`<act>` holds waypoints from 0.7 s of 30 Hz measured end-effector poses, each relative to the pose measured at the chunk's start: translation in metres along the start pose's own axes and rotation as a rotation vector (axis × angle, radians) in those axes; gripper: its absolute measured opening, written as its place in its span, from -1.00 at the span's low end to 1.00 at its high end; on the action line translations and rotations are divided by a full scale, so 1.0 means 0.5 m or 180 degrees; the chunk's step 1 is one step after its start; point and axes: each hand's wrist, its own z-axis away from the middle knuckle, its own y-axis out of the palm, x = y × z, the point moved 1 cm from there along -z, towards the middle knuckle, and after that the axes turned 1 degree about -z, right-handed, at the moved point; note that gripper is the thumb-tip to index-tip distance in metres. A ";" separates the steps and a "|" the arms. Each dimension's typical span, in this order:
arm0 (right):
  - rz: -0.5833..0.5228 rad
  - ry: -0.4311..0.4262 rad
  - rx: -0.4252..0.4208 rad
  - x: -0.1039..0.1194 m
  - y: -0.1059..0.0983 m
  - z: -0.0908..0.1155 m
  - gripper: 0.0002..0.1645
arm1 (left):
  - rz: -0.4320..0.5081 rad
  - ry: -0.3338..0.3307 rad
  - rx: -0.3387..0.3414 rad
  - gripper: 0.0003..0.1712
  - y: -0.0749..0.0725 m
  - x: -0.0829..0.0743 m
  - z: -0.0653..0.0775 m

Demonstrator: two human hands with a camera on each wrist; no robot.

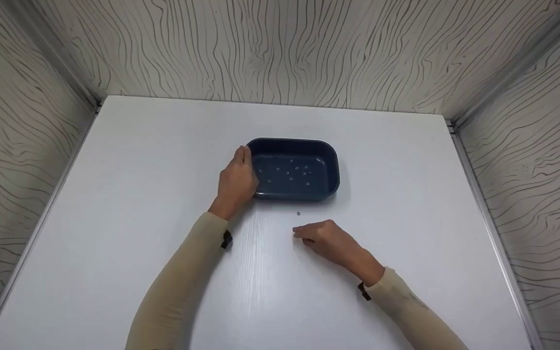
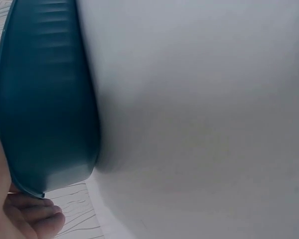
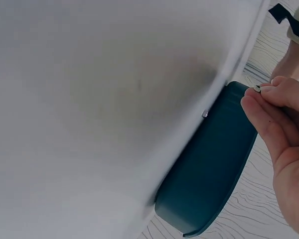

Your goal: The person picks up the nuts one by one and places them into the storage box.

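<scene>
My left hand (image 1: pixel 238 182) holds a dark blue plastic bin (image 1: pixel 289 197) by its left end. In the left wrist view its fingers (image 2: pixel 37 214) are beside the bin's end wall, below the rim. Several small metal nuts (image 1: pixel 290 179) lie scattered over the bin's floor. Just in front of the bin, one more nut (image 1: pixel 298 213) lies on the white table. My right hand (image 1: pixel 331 243) is low over the table, nearer to me than that nut. Between thumb and fingertips it pinches a small nut (image 3: pixel 257 88), seen in the right wrist view.
The white table (image 1: pixel 105 194) fills the space around the bin. Wood-grain patterned panels (image 1: pixel 270 53) stand behind it and at both sides, with metal strips (image 1: pixel 498 262) along the table's side edges. A dark wrist strap (image 1: pixel 226 239) shows at the left sleeve.
</scene>
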 end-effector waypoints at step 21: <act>-0.1780 0.1387 -0.0475 -0.049 -0.051 -0.029 -0.77 | 0.0074 -0.0071 0.0114 -0.37 0.000 0.002 -0.003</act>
